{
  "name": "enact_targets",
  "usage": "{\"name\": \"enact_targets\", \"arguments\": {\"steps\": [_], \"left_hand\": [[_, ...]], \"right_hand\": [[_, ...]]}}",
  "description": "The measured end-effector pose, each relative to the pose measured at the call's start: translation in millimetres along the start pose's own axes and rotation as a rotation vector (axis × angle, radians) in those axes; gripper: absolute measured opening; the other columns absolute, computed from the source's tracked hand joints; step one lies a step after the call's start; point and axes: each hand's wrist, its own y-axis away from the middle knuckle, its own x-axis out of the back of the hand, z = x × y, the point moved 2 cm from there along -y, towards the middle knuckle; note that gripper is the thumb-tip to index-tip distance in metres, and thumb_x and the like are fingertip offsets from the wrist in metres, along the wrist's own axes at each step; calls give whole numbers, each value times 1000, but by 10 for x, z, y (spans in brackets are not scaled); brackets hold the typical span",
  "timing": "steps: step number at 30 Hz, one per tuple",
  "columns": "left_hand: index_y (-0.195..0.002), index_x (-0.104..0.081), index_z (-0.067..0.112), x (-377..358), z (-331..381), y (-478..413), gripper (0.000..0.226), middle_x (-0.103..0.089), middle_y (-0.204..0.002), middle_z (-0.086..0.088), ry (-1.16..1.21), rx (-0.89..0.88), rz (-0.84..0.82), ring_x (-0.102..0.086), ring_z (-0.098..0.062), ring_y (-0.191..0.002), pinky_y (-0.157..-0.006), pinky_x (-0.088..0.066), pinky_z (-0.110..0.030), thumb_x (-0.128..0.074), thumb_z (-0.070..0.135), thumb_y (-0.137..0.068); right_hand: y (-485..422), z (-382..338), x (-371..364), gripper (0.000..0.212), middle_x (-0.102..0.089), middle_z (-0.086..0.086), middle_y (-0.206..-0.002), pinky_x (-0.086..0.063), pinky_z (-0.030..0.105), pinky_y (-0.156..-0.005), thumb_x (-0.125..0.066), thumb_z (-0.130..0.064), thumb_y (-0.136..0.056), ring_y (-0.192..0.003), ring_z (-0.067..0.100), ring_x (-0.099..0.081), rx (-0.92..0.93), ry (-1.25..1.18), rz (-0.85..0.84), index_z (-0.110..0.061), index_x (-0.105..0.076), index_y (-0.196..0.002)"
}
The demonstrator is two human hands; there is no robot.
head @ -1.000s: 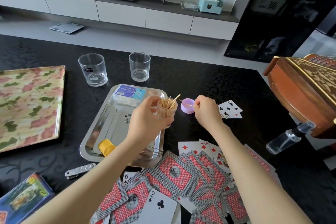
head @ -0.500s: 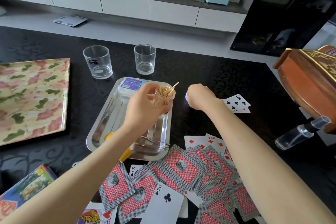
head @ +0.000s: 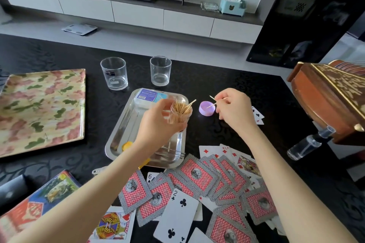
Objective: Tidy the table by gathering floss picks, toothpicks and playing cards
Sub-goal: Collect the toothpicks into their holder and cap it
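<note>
While the left hand (head: 158, 122) gripped a clear holder (head: 180, 113) packed with too many toothpicks to count, held over the right edge of the steel tray (head: 126, 122), the right hand (head: 235, 108) pinched two loose toothpicks (head: 214, 100) just right of one purple lid (head: 206, 108) beside that tray. Two glasses (head: 114, 73) stood behind the tray, one floss box (head: 150, 97) lay in its far end, and scattered cards (head: 195, 175) crowded the table before it, both forearms crossing above them.
</note>
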Motion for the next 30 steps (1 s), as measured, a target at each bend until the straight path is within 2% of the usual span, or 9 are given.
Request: {"name": "enact_targets", "arguments": {"steps": [5,8,11,15,20,23,25,27,30], "left_hand": [[-124,-56,27,78,122,262,60,-60,-96,20,-8,-33,-40,-54,6,-86,-75,-46,-10,-81,24,-69],[-128,-53,25,126,230,477,64,-62,-103,15,-43,-79,-77,-55,4,-89,-78,-48,-13,-80,22,-70],[-125,-55,28,172,332,685,61,-64,-111,10,-121,-132,-91,-57,-7,-100,-87,-50,-26,-80,20,-70],[-127,-55,29,247,437,925,65,-61,-115,11,-210,-268,-62,-52,-9,-106,-87,-39,-20,-81,21,-68],[-123,-58,25,299,478,1130,63,-64,-110,10,-157,-291,-51,-57,-7,-99,-86,-46,-21,-83,25,-66],[-120,-58,28,349,442,1242,60,-63,-105,17,-66,-211,-89,-58,-1,-92,-79,-48,-12,-83,27,-66],[-120,-59,27,370,413,1310,61,-65,-105,16,10,-152,-122,-60,0,-92,-82,-52,-19,-83,26,-64],[-121,-60,25,401,415,1387,64,-68,-103,15,91,-111,-147,-62,-2,-93,-83,-54,-25,-85,27,-63],[-119,-62,22,408,459,1473,61,-69,-97,14,134,-96,-177,-63,-2,-90,-79,-53,-17,-85,26,-62]], "right_hand": [[586,-378,309,18,-56,2,-52,-35,16,-39,-49,6,-82,-42,9,-45,-110,-430,-196,-8,-60,-87],[800,-552,391,16,-54,4,-52,-34,17,-39,-48,4,-80,-41,9,-41,-71,-337,-246,-8,-58,-83],[904,-645,424,11,-52,5,-52,-27,17,-37,-46,1,-80,-37,9,-35,-112,-228,-311,-1,-57,-79],[1034,-728,469,13,-53,4,-53,-30,18,-38,-48,0,-80,-39,10,-38,-143,-108,-361,4,-60,-81],[1298,-792,408,6,-53,-7,-52,-33,14,-46,-56,-13,-89,-42,1,-47,158,116,-405,-11,-61,-88],[1455,-792,482,26,-55,-2,-61,-33,15,-50,-43,-30,-98,-46,0,-46,168,23,-419,-16,-63,-89],[1555,-767,529,34,-59,-8,-71,-38,12,-59,-37,-34,-100,-60,-3,-54,201,-29,-287,-19,-67,-94],[1703,-772,513,36,-62,-13,-98,-43,15,-82,-36,-38,-99,-95,-2,-56,294,-48,-174,-21,-66,-110],[1890,-749,365,44,-49,-17,-132,-33,10,-102,-34,-39,-97,-123,-9,-41,263,-141,-320,-22,-48,-135]]}}
